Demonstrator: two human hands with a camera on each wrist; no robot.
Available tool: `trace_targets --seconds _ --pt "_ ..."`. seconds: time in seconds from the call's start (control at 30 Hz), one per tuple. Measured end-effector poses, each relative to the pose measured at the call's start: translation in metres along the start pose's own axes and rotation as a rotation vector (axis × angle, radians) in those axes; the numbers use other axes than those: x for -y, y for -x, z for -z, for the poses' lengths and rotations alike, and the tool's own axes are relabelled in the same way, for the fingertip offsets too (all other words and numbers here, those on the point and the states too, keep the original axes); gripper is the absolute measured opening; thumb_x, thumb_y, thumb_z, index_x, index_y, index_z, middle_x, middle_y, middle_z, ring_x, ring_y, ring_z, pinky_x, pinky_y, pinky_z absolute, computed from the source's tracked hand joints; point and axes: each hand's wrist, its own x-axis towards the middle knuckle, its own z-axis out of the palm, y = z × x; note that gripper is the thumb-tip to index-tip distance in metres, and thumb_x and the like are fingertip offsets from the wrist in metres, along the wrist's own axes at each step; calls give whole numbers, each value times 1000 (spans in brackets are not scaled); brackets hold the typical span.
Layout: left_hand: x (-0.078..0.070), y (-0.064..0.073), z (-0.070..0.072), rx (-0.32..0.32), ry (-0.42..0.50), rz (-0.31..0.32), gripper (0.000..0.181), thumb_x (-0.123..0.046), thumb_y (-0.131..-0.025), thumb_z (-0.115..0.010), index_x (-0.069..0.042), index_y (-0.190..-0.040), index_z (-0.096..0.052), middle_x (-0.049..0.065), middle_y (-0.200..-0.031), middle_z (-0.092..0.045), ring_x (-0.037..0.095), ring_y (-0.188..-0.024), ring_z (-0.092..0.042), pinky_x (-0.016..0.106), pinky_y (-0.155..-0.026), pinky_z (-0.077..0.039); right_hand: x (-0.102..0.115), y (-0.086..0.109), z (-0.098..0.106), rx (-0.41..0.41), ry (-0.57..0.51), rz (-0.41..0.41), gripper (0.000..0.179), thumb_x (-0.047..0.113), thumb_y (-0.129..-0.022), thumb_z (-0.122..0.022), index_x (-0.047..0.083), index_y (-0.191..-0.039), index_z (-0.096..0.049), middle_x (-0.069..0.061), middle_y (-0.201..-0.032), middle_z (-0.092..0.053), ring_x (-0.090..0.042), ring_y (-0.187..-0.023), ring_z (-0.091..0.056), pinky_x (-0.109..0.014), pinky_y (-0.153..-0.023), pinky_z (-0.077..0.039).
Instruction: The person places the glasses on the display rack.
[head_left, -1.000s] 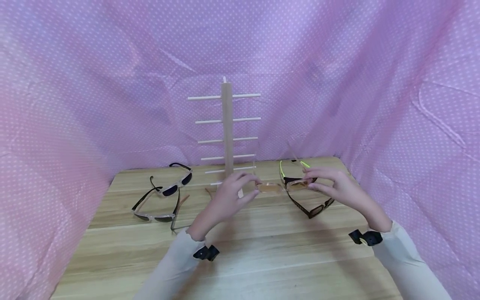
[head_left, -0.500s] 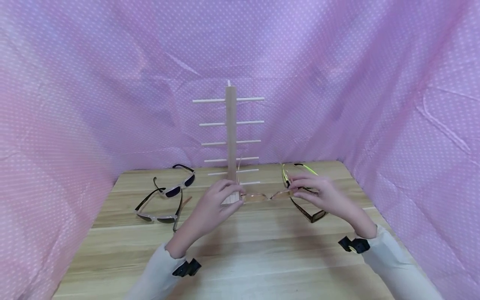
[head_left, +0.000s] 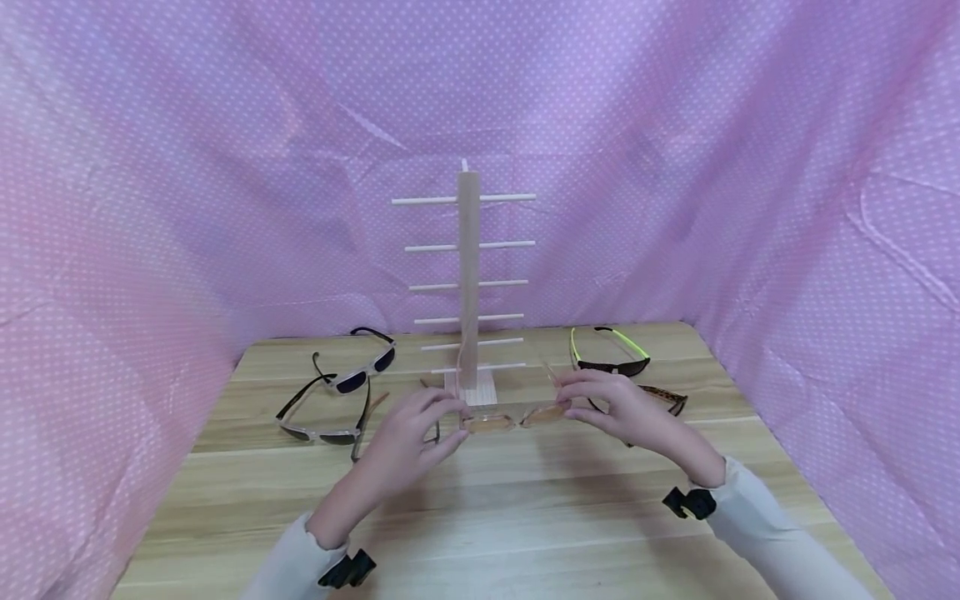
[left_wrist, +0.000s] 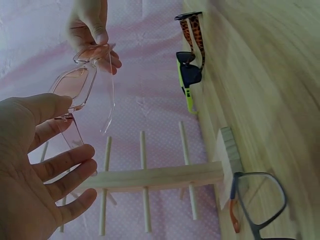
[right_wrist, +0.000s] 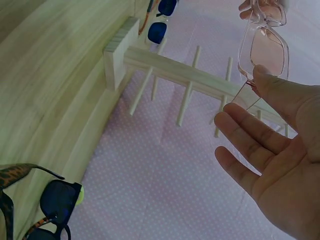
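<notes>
A pair of glasses with a clear frame and pale orange-pink lenses point(head_left: 491, 423) is held level above the table, just in front of a wooden display stand point(head_left: 468, 283). My left hand point(head_left: 416, 429) pinches the left end of the frame between thumb and index finger. At the opposite end, my right hand point(head_left: 615, 404) pinches the frame near the hinge. Both temples are unfolded and point away toward the stand. In the left wrist view, the other fingers of the left hand point(left_wrist: 55, 165) spread loosely below the frame. The stand's several crossbars carry no glasses.
Two pairs of dark-lensed sunglasses point(head_left: 352, 382) lie on the table point(head_left: 510, 533) at left. Grey-framed glasses point(left_wrist: 265, 222) lie partly hidden behind the left hand. At right lie neon-yellow and black sunglasses point(head_left: 615, 367) and a tortoiseshell pair point(head_left: 678, 403). A pink dotted cloth point(head_left: 600, 125) surrounds the table.
Both hands have carried the clear-framed glasses leftward and toward me, from the right of the stand to in front of its base. The grip on both ends stays the same.
</notes>
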Motion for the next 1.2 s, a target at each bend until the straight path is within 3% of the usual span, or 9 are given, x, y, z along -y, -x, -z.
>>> trace_targets --seconds 0.2,0.6,0.87,1.2 --pt "4 13 -3 38 10 44 24 -29 -90 -78 -24 -113 -71 -6 -114 -69 15 -107 -64 38 -91 -57 1 3 -12 60 2 -36 20 10 -86 -80 13 -105 -77 -13 -122 -73 -30 -113 -70 -45 -90 -59" --pt "23 25 -10 131 58 122 24 -32 -93 -75 -24 -115 -71 -5 -120 -69 18 -115 -65 43 -98 -57 -8 -3 -33 175 -44 -71 17 16 -92 -75 15 -109 -76 -9 -119 -73 -27 -114 -69 -46 -98 -56" --pt "34 28 -15 182 92 206 27 -32 -93 -74 -25 -119 -70 -4 -123 -67 21 -118 -64 49 -99 -55 -15 -10 -45 177 -58 -26 15 13 -93 -74 12 -108 -75 -2 -111 -74 -20 -104 -71 -39 -93 -58" --pt "51 25 -23 186 107 210 26 -27 -93 -75 -22 -118 -70 -2 -123 -68 23 -118 -64 49 -100 -54 -24 -18 -53 193 -80 -60 16 12 -93 -73 10 -109 -75 -3 -109 -75 -17 -100 -72 -37 -92 -59"
